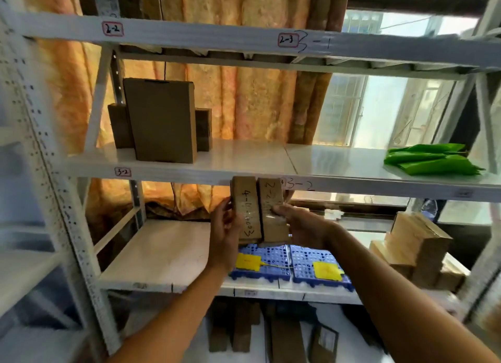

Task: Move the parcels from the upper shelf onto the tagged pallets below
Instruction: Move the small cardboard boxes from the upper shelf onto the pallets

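The left hand (226,227) gripped a narrow brown parcel (246,209) with "4-" handwritten on it, thumb across its face and fingers behind. The right hand (301,227) gripped a second parcel (272,209) marked "2-2", its thumb pressed on the front. Both parcels stood upright, side by side and touching, held in the air just below the front edge of the upper shelf (244,156) and above the 2 blue pallets (306,265) on the lower shelf (162,257). Each pallet carried a yellow tag (326,271). On the upper shelf, to the far left, a tall brown box (162,121) stood upright with smaller boxes behind it; green bags (431,159) lay at the right. More cardboard boxes (420,248) were stacked right of the pallets.
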`<state>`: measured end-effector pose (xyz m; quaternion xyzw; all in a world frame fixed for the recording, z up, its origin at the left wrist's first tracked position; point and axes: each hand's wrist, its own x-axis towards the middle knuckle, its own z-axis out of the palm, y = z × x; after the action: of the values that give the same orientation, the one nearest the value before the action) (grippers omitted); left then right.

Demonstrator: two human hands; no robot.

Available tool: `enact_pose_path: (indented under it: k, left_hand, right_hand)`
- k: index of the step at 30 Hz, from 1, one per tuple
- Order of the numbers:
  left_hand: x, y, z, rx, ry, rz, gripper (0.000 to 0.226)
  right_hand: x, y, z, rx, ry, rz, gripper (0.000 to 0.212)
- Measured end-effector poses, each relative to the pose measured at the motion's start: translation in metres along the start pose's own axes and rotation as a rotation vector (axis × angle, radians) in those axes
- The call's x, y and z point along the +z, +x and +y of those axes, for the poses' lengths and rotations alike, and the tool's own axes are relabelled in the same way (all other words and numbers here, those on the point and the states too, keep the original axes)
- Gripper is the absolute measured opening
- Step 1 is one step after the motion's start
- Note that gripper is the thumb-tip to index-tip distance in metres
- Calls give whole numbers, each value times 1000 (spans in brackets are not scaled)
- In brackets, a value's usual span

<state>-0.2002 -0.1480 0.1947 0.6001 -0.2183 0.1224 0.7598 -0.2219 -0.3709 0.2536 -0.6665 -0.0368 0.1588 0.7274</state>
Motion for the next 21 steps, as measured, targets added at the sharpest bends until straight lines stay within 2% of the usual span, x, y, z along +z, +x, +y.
enact_pose_path:
  k: [2, 5, 8, 11, 17, 21]
  left_hand:
    - [-5, -23, -31, -126, 89, 17, 64]
    - [-4, -38, -73, -371, 172, 49, 68]
    - [2, -28, -122, -564, 246, 67, 40]
    - [9, 2, -170, -634, 365, -13, 34]
    - [30, 83, -241, -747, 407, -233, 35]
    - [44, 125, -278, -738, 617, -304, 49]
  right_hand:
    - [-3, 0, 36, 91, -9, 96, 60]
    - [-11, 14, 83, 270, -37, 210, 68]
    - [-30, 45, 127, 402, -42, 303, 64]
    - [-54, 81, 152, 462, -21, 390, 59]
    - [-104, 150, 168, 465, 78, 635, 54]
    - [-130, 181, 171, 502, 99, 678, 51]
